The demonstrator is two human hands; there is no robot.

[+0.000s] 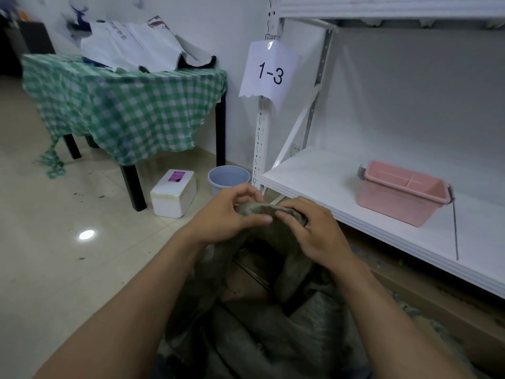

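In the head view we see both hands meeting at the top edge of a grey-green sack (273, 332), in the near middle of the scene. The left hand (229, 214) pinches the sack's rim between its thumb and curled fingers. The right hand (308, 231) touches the rim just beside it, with its fingers bent over the fabric and gripping it. The two thumbs nearly meet. The rim is lifted and bunched between the hands, and the rest of the sack hangs down and spreads in folds between the forearms to the near edge. Its mouth gapes below the hands, with something brown showing inside that we cannot make out.

To the right stands a white shelf (328, 181), its front edge just beyond the right hand. A pink bin (401, 198) sits on it, well apart from the hands, with a thin rod (455, 231) upright at its right end. A label (269, 69) reading "1-3" hangs on the shelf's post. Just beyond the left hand, on the floor (68, 255), are a blue bucket (228, 177) and, to its left, a white box (173, 194). Far left is a table (134, 184) under a green checked cloth (123, 105), with white bags (131, 47) on top. Nothing lies between the hands and the sack.
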